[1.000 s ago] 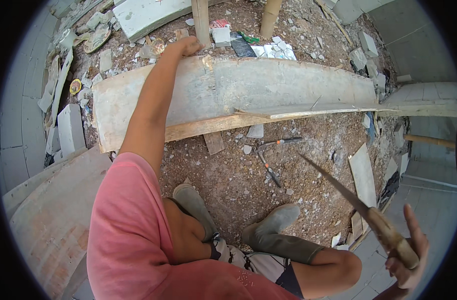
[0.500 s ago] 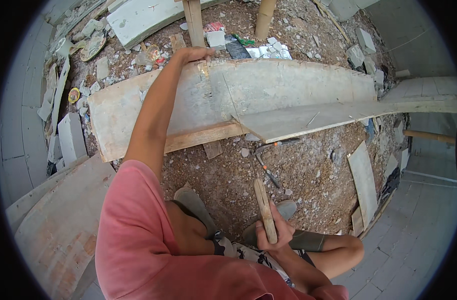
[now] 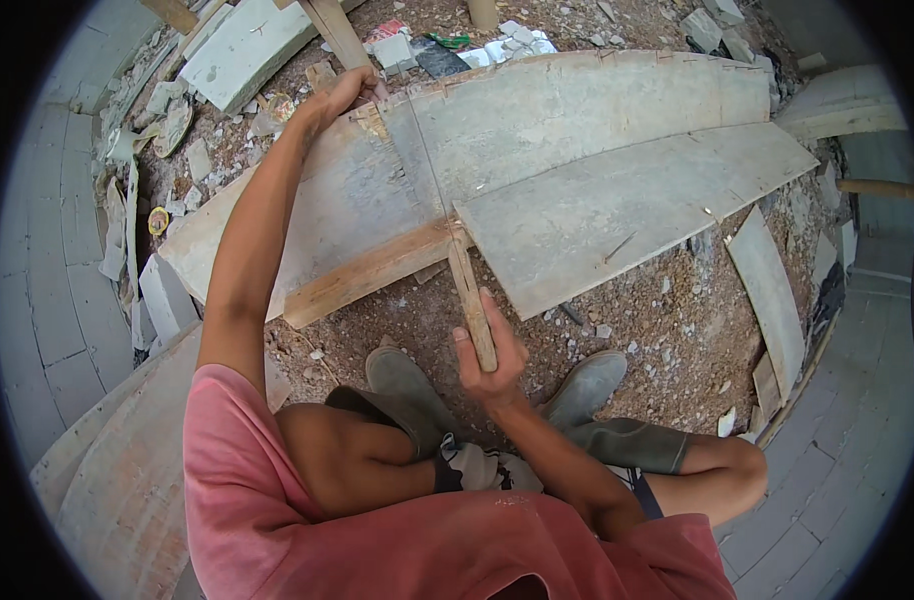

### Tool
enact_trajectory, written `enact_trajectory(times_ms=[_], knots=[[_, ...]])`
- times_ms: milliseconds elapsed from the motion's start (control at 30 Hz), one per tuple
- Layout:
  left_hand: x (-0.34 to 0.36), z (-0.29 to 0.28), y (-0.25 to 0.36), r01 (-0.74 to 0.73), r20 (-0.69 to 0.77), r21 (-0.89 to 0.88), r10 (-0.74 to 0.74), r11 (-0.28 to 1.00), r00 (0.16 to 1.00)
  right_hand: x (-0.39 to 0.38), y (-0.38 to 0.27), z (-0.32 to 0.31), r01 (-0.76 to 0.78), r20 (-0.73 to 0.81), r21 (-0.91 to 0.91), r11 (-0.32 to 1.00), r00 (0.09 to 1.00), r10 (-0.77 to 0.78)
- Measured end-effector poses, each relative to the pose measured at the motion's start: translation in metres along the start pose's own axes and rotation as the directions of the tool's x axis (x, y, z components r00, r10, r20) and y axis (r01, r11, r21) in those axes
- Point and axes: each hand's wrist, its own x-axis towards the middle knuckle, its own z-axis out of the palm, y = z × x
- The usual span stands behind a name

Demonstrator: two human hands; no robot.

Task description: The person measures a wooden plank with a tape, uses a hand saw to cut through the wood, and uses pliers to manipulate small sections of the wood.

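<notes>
My left hand (image 3: 342,98) is closed on the far edge of a long, pale, weathered board (image 3: 587,110), beside an upright wooden post. My right hand (image 3: 489,350) grips the worn wooden handle of a saw (image 3: 469,290). Its thin blade, seen nearly edge-on, lies across the board and reaches up toward my left hand. A second pale panel (image 3: 637,210) sticks out toward me to the right of the blade, and a bare timber strip (image 3: 367,275) runs along the board's near left edge.
Rubble and scraps cover the dirt around the board. A white block (image 3: 242,55) lies at the back left, sheets (image 3: 107,500) at the lower left, a narrow offcut (image 3: 767,295) at right. My boots (image 3: 587,385) are below the board. Grey block walls (image 3: 57,250) curve at both sides.
My right hand has swung the saw from the lower right onto the board and moved it forward. The near panel now shows more of its face and covers most of the tool on the ground.
</notes>
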Motion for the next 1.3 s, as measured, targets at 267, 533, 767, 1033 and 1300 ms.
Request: enact_trajectory(times_ms=[267,533,767,1033,1300], knots=[[-0.023,-0.004,0.004,-0.029,-0.066,0.213,0.044,0.977,0.997,0.090,-0.107,-0.072,0.005,0.019,0.089,0.996,1.000,-0.006],[-0.038,0.021,0.033,-0.119,0.028,0.530,0.122,0.840,0.992,0.093,-0.034,-0.030,-0.364,0.127,0.207,0.908,0.930,0.344],[-0.035,0.027,0.025,-0.056,-0.040,0.540,0.093,0.840,0.995,0.078,-0.012,-0.023,-0.147,0.115,0.134,0.980,0.985,0.132],[-0.042,0.035,0.028,-0.062,-0.125,0.448,0.131,0.892,0.984,0.074,-0.018,-0.023,-0.189,0.136,0.149,0.971,0.976,0.169],[-0.043,0.037,0.025,-0.071,-0.178,0.472,0.174,0.879,0.968,0.084,-0.024,-0.028,-0.345,0.254,0.222,0.912,0.923,0.288]])
